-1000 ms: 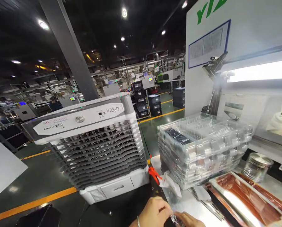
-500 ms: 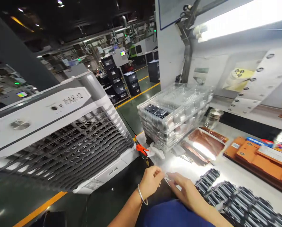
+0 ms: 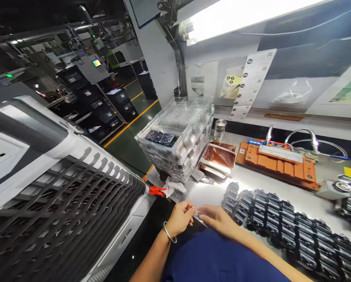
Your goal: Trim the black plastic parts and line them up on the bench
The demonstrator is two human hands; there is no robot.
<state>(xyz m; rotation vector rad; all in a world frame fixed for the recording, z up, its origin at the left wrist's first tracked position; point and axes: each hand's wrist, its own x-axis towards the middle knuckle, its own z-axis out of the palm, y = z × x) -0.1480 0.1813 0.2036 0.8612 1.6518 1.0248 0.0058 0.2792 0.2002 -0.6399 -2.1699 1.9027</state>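
Note:
My left hand (image 3: 180, 217), with a silver bangle (image 3: 170, 232) at its wrist, is closed in a pinch at the bench's front edge. Close beside it, my right hand (image 3: 218, 221) has its thumb and fingers together. Between the fingertips of both hands is a small, clear or silvery piece (image 3: 197, 214), too small and blurred to name. Several rows of glossy black ribbed parts (image 3: 281, 215) lie on the bench to the right of my hands. A red-handled tool (image 3: 157, 191) and a crumpled white cloth (image 3: 175, 187) rest at the bench's left corner.
Stacked clear plastic trays (image 3: 175, 137), the top one holding black parts (image 3: 160, 138), stand at the back left. Copper-coloured sheets (image 3: 218, 156), a glass jar (image 3: 220, 130) and an orange fixture (image 3: 278, 164) sit further right. A large slatted air cooler (image 3: 75, 203) flanks the bench on the left.
The view has swung to the right, bringing more black parts and the whole orange fixture into sight. Both hands stay together around the small piece.

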